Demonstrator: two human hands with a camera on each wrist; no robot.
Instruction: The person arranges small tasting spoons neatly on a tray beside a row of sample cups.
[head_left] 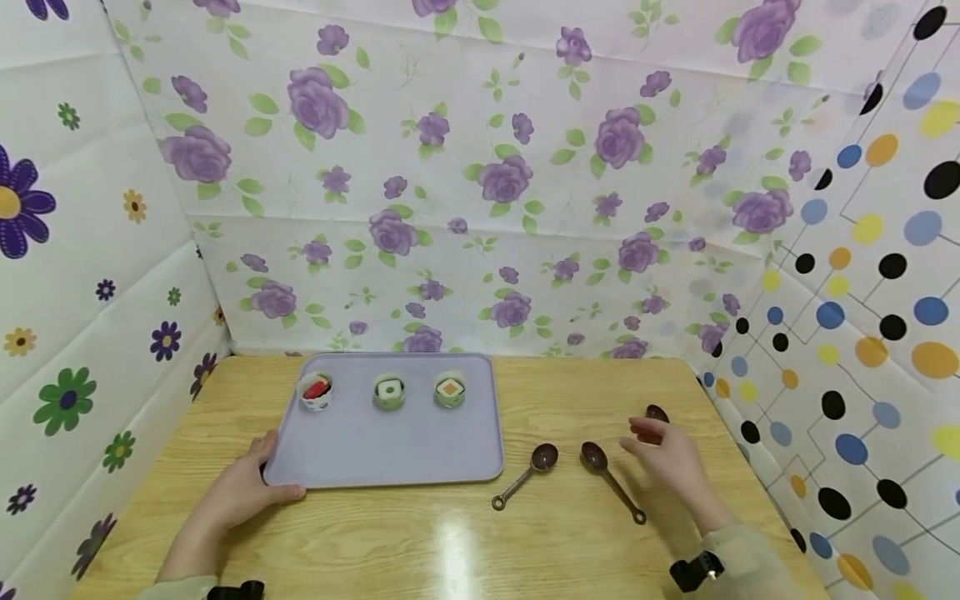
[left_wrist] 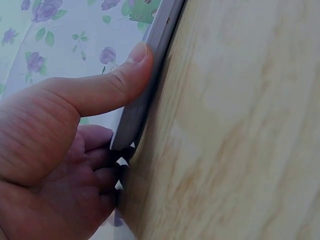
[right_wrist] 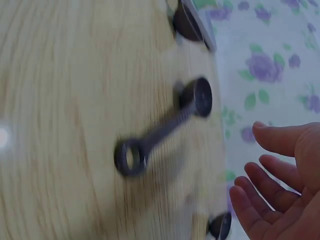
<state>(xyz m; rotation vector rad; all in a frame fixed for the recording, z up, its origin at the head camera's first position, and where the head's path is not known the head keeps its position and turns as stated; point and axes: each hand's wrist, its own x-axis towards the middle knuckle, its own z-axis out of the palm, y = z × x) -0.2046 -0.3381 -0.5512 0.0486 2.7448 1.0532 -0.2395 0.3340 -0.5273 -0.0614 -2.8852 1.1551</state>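
Note:
My left hand (head_left: 251, 483) grips the near left corner of a lavender tray (head_left: 375, 454). In the left wrist view the thumb (left_wrist: 117, 87) lies against the tray's edge (left_wrist: 137, 115) and the other fingers curl at its side. At the right, my right hand (head_left: 671, 467) hovers with loosely bent fingers and holds nothing, partly hiding a dark brown measuring spoon (head_left: 657, 413). Left of it lies a second brown measuring spoon (head_left: 595, 456) with a ring-ended handle, also in the right wrist view (right_wrist: 167, 125). A third brown measuring spoon (head_left: 544, 457) lies nearer the tray.
Three small cups stand along the tray's far side: one with red pieces (head_left: 317, 392), one with a white and green block (head_left: 389, 392), one with a white and orange block (head_left: 450, 390). Patterned cloth walls (head_left: 450, 275) border the wooden table (head_left: 375, 533).

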